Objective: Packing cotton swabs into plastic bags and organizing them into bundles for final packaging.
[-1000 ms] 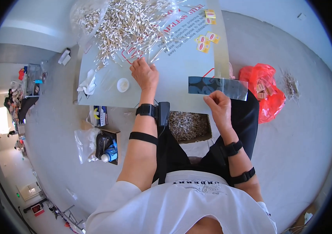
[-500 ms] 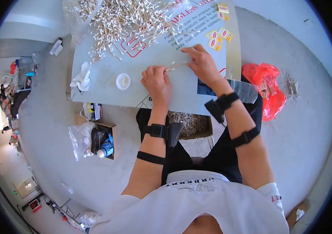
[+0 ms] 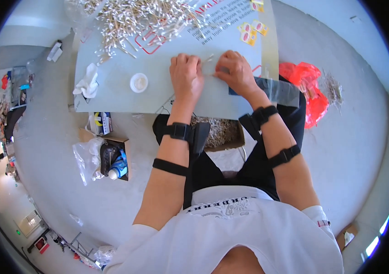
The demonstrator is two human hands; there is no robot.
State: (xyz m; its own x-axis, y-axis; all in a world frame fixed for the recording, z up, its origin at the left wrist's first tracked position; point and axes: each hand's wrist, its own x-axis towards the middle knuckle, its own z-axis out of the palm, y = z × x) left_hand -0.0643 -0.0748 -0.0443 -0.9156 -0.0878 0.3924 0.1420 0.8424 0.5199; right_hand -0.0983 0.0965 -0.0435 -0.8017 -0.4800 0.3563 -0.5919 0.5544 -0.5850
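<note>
My left hand rests over the near part of the table with its fingers curled down; whatever they hold is hidden under them. Just to its right, my right hand has thumb and forefinger pinched together, a tiny pale tip showing at them that is too small to name. In the gap between the hands, slightly farther off, lie a couple of cotton swabs. A large heap of loose cotton swabs spreads across the far left of the table. Left of my left hand stands a small round white tub.
Crumpled white tissue lies at the table's left edge. Yellow printed cards are at the far right. Dark and clear plastic film overhangs the right corner. Below the table are a box of swabs and a red plastic bag.
My right hand has come down beside my left, narrowing the gap. The swabs that stretched between the fingers now show only partly, farther from me. The whole view has shifted slightly.
</note>
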